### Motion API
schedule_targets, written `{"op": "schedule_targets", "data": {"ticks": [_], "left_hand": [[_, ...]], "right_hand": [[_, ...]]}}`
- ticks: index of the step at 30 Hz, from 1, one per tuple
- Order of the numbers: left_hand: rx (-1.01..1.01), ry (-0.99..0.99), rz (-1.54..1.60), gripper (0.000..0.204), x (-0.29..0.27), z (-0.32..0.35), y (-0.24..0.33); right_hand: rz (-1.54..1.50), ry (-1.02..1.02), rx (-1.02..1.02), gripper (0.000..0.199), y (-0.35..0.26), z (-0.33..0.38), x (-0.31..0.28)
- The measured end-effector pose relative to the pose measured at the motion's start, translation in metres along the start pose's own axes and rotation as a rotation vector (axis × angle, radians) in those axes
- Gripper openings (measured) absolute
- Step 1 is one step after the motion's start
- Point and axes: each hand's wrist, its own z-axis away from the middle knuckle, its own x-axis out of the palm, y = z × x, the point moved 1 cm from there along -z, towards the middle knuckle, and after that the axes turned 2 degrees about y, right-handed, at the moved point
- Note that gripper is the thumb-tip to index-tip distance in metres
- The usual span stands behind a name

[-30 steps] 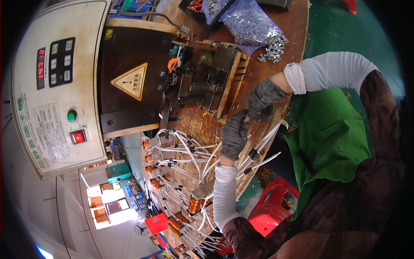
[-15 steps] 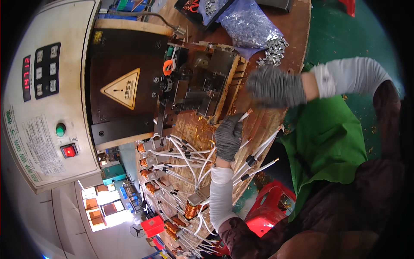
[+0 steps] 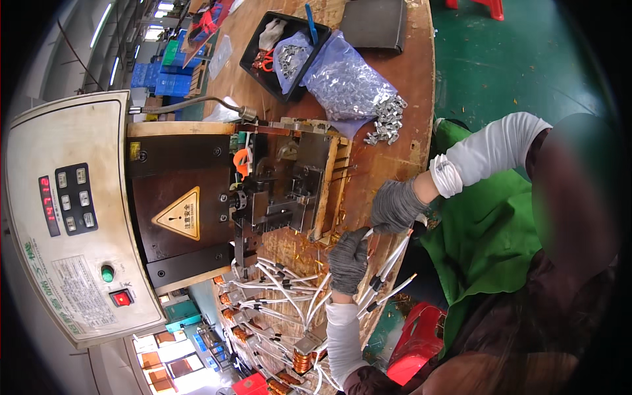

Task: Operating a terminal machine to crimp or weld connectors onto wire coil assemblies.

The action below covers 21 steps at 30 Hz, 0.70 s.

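Note:
My left hand (image 3: 347, 260), in a grey knit glove, is closed around a bundle of white wires with black ends (image 3: 384, 280) that fans out toward the table's edge. My right hand (image 3: 395, 207), also in a grey glove, sits just above it and pinches the upper end of one white wire (image 3: 368, 232) from that bundle. Both hands hover over the wooden table (image 3: 401, 141), right in front of the tooling of a small press (image 3: 289, 191). Beside my left hand lie copper coils with white leads (image 3: 283, 289).
The press has a brown housing with a yellow warning triangle (image 3: 179, 216) and a beige control panel (image 3: 66, 217) with a red display and green and red buttons. A clear bag of metal terminals (image 3: 349, 82), a black tray (image 3: 283, 49) and a red stool (image 3: 418, 349) are nearby.
My right hand has come back down from near the terminal pile to the wire bundle and taken hold of one wire. My left hand stayed on the bundle.

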Motion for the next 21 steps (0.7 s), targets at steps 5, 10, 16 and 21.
{"op": "schedule_targets", "data": {"ticks": [5, 10, 16, 21], "left_hand": [[0.081, 0.062, -0.048, 0.026, -0.001, 0.000, -0.001], [-0.023, 0.063, 0.014, 0.022, -0.011, -0.007, 0.000], [-0.123, 0.034, 0.075, 0.024, -0.021, -0.016, 0.007], [0.017, 0.048, 0.040, 0.024, -0.033, -0.021, 0.013]], "right_hand": [[-0.438, -0.037, -0.017, 0.027, 0.034, 0.011, -0.015], [0.592, 0.427, 0.326, 0.026, 0.070, 0.025, -0.063], [0.740, 0.389, 0.503, 0.046, 0.068, 0.004, -0.057], [0.690, 0.451, 0.512, 0.035, 0.076, -0.004, -0.050]]}}
